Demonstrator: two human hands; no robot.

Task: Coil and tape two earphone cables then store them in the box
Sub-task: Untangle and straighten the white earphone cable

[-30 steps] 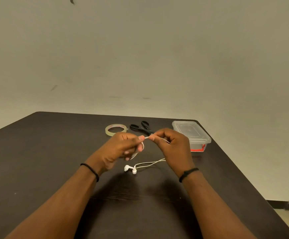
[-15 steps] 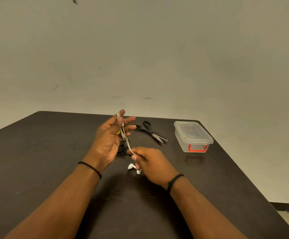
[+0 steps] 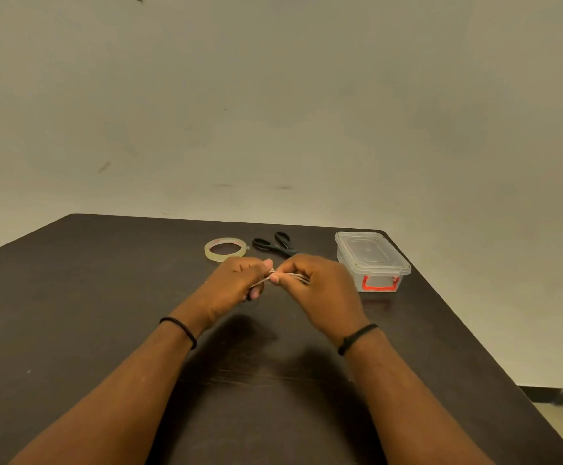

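Both hands meet above the middle of the dark surface (image 3: 72, 330), fingertips almost touching. The left hand (image 3: 236, 285) has its fingers curled and pinches a bundle of white cable (image 3: 288, 275) between thumb and fingers; a short stretch of the cable also shows below its fingertips. The right hand (image 3: 320, 290) is curled round the other end of the same bundle, with several thin white strands running side by side out of its grip toward the left hand. The cable is held clear of the surface, between the 2 hands. Whether the strands are already a finished coil cannot be told, as the hands hide most of them.

Each wrist wears a thin black band, the left band (image 3: 179, 330) and the right band (image 3: 357, 337).

Behind the hands, toward the far edge, lie 3 things in a row. The tape roll (image 3: 225, 250) lies flat at the left. Just to its right are the black scissors (image 3: 273, 245), their blades hidden behind the right hand. Further right, near the surface's right corner, stands the clear box (image 3: 370, 260), lid on, with a red latch (image 3: 379, 284) on its near end. A plain pale wall (image 3: 273, 112) rises behind.
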